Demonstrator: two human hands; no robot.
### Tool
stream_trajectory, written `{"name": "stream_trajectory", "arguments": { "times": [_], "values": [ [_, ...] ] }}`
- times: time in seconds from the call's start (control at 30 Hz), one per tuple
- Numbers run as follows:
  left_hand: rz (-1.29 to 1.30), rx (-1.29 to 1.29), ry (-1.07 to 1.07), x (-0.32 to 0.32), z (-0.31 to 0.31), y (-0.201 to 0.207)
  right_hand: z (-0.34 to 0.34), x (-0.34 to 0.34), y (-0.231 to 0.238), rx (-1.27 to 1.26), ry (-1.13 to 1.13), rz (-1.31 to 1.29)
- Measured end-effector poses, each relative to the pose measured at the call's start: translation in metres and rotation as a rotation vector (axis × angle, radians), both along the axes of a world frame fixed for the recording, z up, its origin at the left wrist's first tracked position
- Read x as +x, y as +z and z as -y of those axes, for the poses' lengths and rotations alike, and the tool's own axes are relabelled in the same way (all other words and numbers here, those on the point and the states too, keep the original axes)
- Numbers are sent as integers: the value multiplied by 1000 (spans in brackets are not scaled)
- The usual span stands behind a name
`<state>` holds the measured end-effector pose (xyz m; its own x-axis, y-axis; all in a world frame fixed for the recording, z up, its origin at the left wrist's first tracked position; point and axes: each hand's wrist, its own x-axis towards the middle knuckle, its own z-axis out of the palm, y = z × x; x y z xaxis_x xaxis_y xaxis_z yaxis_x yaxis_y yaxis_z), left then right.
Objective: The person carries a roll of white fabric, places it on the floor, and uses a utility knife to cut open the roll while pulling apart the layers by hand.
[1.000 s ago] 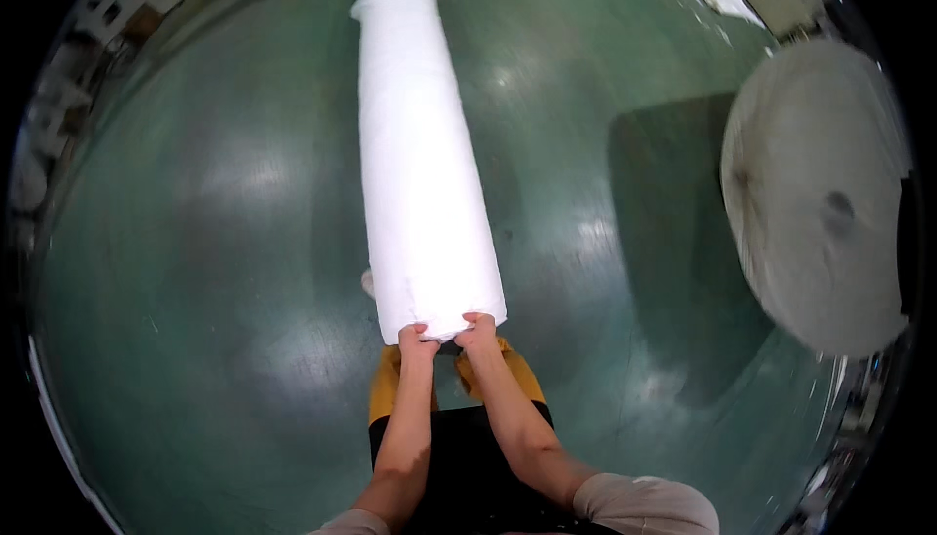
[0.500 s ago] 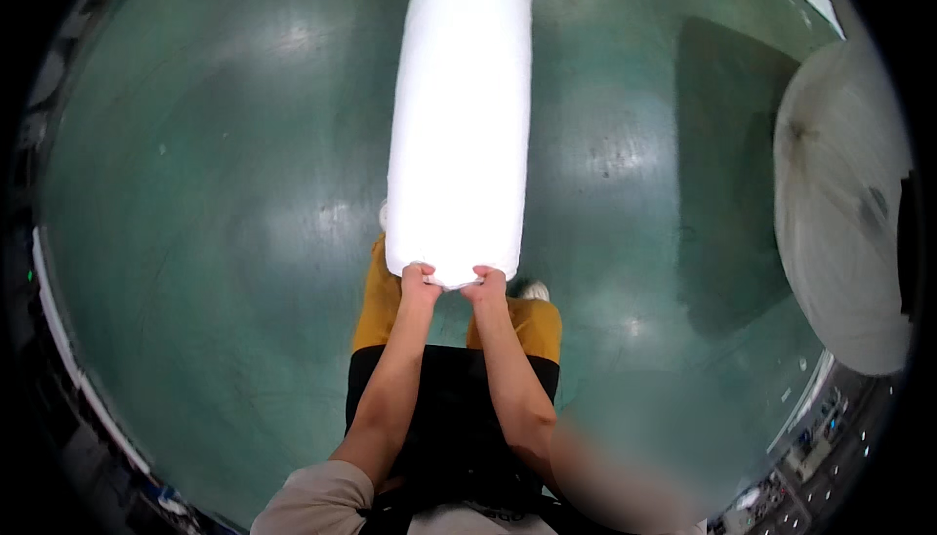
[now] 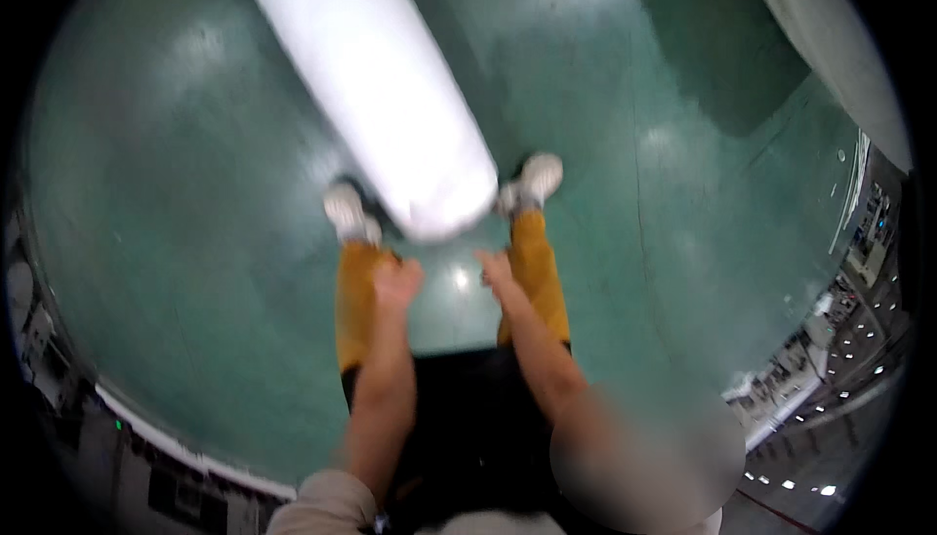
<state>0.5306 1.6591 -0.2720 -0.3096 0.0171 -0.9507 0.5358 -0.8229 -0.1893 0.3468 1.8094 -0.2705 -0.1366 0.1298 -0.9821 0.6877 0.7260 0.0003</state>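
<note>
A long, thick white roll (image 3: 390, 96) lies on the green floor, its near end between my two shoes. It slants away toward the far left. My left hand (image 3: 397, 279) is just short of that end and apart from it, blurred by motion, with the thumb standing off and nothing in it. Level with it, my right hand (image 3: 495, 267) hangs empty by my right knee, a finger stretched toward the middle. A gap of floor separates both hands from the roll.
Beside the roll's near end are my left shoe (image 3: 346, 208) and right shoe (image 3: 537, 179). A large pale rounded object (image 3: 830, 37) stands at the far right, casting a shadow. Equipment and shelving (image 3: 791, 379) line the lower right rim.
Both hands have let go of the white roll's near end and drawn apart. The roll now slants to the far left in view, and the whole view has turned.
</note>
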Motion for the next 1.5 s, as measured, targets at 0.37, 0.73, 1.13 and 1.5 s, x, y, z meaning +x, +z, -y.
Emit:
{"name": "stream_trajectory", "arguments": {
  "times": [0.37,0.73,1.13,1.5],
  "values": [
    [813,-453,-969,174,184,221,44,-55,213,-419,930,-139],
    [526,-1222,-1555,87,128,417,130,-9,538,-871,989,89],
    [687,-1306,-1374,223,295,502,323,173,414,-785,1716,171],
    [304,-1656,-1554,85,535,481,507,124,424,-790,1523,-18]
  ]
}}
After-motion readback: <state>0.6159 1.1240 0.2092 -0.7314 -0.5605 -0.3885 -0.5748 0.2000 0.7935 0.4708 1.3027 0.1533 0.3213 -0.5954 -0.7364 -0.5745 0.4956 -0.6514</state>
